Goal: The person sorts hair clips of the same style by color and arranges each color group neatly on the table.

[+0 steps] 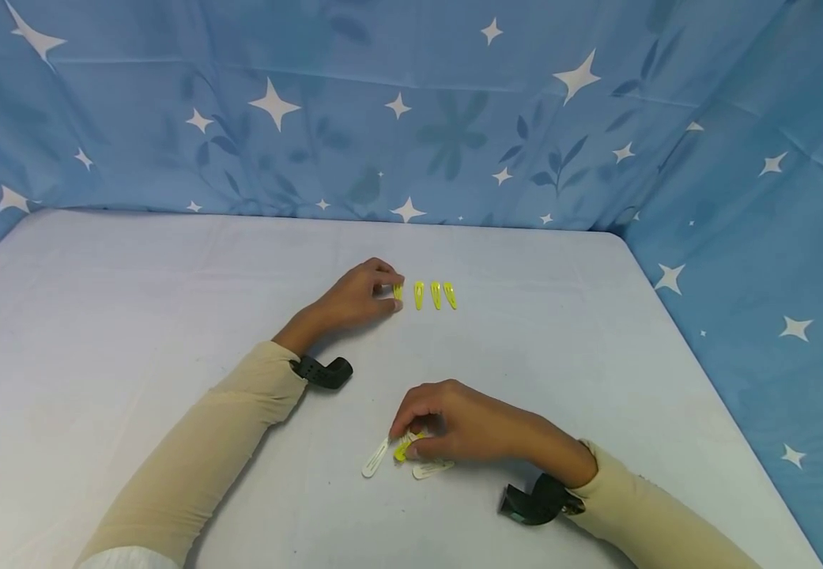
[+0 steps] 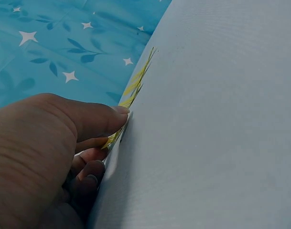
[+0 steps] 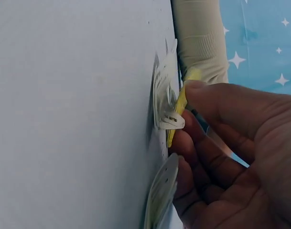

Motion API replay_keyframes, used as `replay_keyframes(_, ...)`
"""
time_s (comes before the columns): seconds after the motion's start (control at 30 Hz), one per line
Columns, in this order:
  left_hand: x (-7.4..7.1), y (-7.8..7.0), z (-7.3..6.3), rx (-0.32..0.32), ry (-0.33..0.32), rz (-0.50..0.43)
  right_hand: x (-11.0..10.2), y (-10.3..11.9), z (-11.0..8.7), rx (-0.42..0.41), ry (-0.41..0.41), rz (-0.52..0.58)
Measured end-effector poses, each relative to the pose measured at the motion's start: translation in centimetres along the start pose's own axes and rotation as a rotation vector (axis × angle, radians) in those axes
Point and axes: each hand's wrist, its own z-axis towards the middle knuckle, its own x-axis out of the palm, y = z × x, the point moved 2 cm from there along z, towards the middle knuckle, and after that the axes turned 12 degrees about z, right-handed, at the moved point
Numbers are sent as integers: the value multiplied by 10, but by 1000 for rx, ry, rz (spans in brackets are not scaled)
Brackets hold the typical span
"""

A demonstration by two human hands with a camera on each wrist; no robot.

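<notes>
Toward the back of the table, my left hand (image 1: 360,296) holds a yellow snap hair clip (image 1: 398,292) by its ends between thumb and fingers. Three more yellow clips (image 1: 436,295) lie in a row just right of it. Nearer the front, my right hand (image 1: 478,423) pinches another yellow hair clip (image 3: 180,104) between thumb and fingers, over a small group of white hair clips. One white clip (image 1: 375,458) lies left of these fingers, another white clip (image 1: 431,469) below the thumb. The right fingers partly hide the group.
A white cloth covers the table (image 1: 169,316). Behind it and along the right side hangs a blue curtain (image 1: 354,158) with white stars. A black camera mount sits on each wrist, the left one (image 1: 322,371) close above the cloth.
</notes>
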Motion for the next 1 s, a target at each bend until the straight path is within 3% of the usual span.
replay_keyframes(0.33,0,2,1,9,-5,22,4,1,3,-32,32,-131)
replay_keyframes(0.8,0,0,-3,39,-30,12,4,-1,2,-59,-36,-78)
replay_keyframes(1.0,0,-1,-1,18,-13,1,3,0,0,-32,-51,-60)
